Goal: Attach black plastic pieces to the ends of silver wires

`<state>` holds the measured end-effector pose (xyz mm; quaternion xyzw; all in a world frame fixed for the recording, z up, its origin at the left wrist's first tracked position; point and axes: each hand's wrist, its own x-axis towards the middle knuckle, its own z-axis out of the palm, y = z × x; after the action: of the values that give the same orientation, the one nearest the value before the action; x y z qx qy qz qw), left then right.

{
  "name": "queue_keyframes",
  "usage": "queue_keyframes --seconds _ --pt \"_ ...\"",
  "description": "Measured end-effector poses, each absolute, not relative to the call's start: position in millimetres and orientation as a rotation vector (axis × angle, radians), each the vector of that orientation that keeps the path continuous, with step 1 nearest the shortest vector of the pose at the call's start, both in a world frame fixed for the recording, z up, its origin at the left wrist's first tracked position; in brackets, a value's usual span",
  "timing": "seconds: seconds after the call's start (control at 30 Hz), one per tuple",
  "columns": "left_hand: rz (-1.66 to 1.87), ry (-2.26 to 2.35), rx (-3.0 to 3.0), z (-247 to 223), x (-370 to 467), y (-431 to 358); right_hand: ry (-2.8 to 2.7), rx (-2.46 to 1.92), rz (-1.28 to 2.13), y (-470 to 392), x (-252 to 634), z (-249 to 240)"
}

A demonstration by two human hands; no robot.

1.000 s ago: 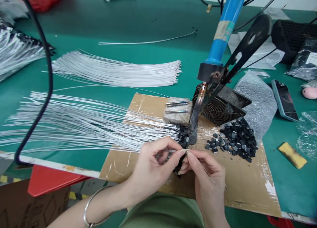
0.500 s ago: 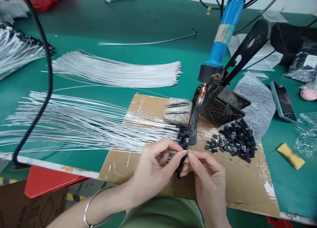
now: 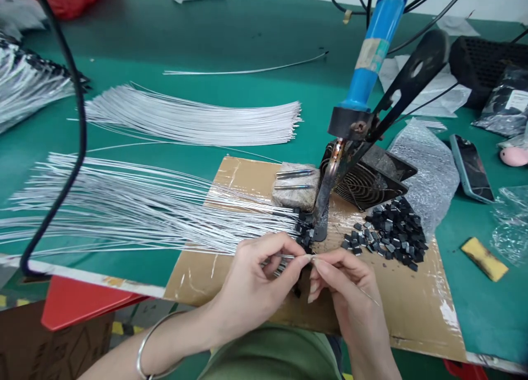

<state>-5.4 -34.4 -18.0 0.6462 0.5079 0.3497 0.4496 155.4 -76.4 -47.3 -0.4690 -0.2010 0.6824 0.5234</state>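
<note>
My left hand (image 3: 264,284) pinches the end of a thin white wire beside the black-tipped ends of a wire bundle (image 3: 173,209). Thumb and fingertips of my right hand (image 3: 350,286) are pressed together right next to the left fingertips; what they grip there is too small to make out. A thin strand shows across the right palm. Just above both hands are black connector ends (image 3: 304,229) and the lower end of the metal stand arm (image 3: 322,220). Small black pieces (image 3: 396,231) lie in a pile to the right on the cardboard (image 3: 412,308).
A blue soldering iron (image 3: 371,55) leans over the cardboard, in front of a black fan (image 3: 367,182). Behind lies a second bundle of white wires (image 3: 198,116). At the right are a phone (image 3: 471,168) and a yellow sponge (image 3: 484,259). A black cable (image 3: 80,121) arches at the left.
My right hand has shifted slightly right and its lower fingers have moved away from the black ends. My left hand is nearly in the same place, still pinching.
</note>
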Motion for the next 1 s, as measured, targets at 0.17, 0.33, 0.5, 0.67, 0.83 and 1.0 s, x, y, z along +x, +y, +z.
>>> queue_keyframes --seconds 0.17,0.33,0.5,0.67,0.83,1.0 --pt "0.885 1.268 1.557 -21 -4 -37 -0.535 -1.107 1.61 -79 156 -50" --pt "0.924 1.289 1.56 -25 -3 -40 -0.487 -1.063 1.588 -82 149 -56" --pt "0.99 1.305 1.556 -26 0 -43 -0.377 -1.021 1.549 -84 139 -54" --pt "0.984 1.313 1.475 -30 3 -46 -0.323 -1.005 1.472 -82 128 -50" --pt "0.913 1.332 1.391 -32 2 -46 -0.376 -1.062 1.424 -82 130 -49" --pt "0.859 1.348 1.349 -30 -2 -39 -0.77 -1.396 0.852 -91 181 -60"
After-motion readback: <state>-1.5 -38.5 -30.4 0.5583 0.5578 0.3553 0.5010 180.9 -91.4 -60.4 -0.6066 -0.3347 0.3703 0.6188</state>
